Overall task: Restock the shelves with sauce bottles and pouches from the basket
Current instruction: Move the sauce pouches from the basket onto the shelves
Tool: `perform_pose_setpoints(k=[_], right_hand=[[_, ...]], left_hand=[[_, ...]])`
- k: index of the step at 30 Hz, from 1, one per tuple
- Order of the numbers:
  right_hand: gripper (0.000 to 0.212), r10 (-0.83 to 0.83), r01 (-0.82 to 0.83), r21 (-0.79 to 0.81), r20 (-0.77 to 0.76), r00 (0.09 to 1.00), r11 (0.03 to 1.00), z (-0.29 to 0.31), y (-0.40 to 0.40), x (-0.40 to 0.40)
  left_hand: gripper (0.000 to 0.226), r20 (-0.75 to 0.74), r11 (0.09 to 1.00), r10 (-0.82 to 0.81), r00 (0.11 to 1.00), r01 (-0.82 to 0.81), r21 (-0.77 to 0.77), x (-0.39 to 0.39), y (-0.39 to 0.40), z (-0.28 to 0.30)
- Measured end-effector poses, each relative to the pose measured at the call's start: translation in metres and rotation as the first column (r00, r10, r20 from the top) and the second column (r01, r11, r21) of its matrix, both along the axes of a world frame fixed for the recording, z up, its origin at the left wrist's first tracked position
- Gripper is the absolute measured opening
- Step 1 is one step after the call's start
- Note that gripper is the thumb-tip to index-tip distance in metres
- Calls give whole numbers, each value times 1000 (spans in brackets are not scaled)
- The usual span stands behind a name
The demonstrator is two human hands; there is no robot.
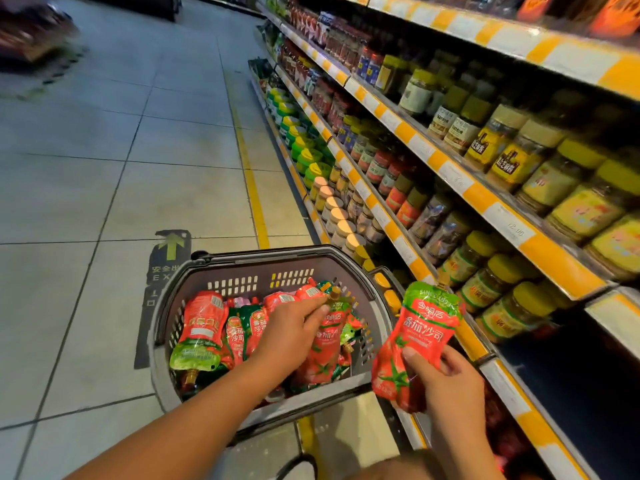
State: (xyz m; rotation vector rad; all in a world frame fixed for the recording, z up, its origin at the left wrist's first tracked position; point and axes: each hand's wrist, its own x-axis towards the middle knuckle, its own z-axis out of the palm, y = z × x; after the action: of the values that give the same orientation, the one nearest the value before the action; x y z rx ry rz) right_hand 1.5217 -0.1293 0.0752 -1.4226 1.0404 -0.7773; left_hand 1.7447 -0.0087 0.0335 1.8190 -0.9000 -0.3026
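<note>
A shopworker's right hand (446, 379) grips a red tomato-sauce pouch (414, 344) upright beside the shelves (478, 199), apparently ready for shelving, while the left hand (294, 332) pinches another pouch (327, 348) among those in the basket (263, 263).

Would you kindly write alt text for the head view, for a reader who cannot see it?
The right hand holds a red tomato sauce pouch beside the shelves, while the left hand reaches into a grey basket of similar pouches.
</note>
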Motion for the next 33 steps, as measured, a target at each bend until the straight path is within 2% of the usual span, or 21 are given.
perform_pose_setpoints(k=[5, 11, 14, 18, 21, 24, 29, 33], right_hand=[[49, -76, 78, -32, 63, 995, 996, 26, 10, -47], [64, -230, 238, -47, 128, 965, 970, 50, 24, -115], [59, -269, 284, -74, 162, 949, 956, 68, 36, -148], [35, -319, 350, -152, 196, 927, 924, 93, 51, -198], [31, -374, 413, -211, 201, 906, 886, 106, 59, -246], [31, -430, 494, -239, 274, 860, 836, 117, 69, -300], [50, -522, 630, -235, 391, 758, 740, 129, 93, -391], [44, -625, 751, -166, 456, 633, 639, 122, 120, -462]], left_hand=[[23, -171, 995, 34, 985, -49, -84, -8, -6, 27], [19, -257, 975, -87, 962, 29, -222, -28, -8, 80], [19, -295, 962, -180, 938, 105, -253, -57, -15, 110], [19, -289, 928, -305, 908, 214, -306, -109, -30, 148], [18, -288, 888, -429, 856, 340, -311, -158, -47, 175], [21, -289, 825, -558, 778, 480, -300, -217, -67, 200], [33, -250, 686, -727, 640, 660, -307, -326, -91, 230], [34, -242, 539, -840, 486, 803, -257, -408, -96, 236]])
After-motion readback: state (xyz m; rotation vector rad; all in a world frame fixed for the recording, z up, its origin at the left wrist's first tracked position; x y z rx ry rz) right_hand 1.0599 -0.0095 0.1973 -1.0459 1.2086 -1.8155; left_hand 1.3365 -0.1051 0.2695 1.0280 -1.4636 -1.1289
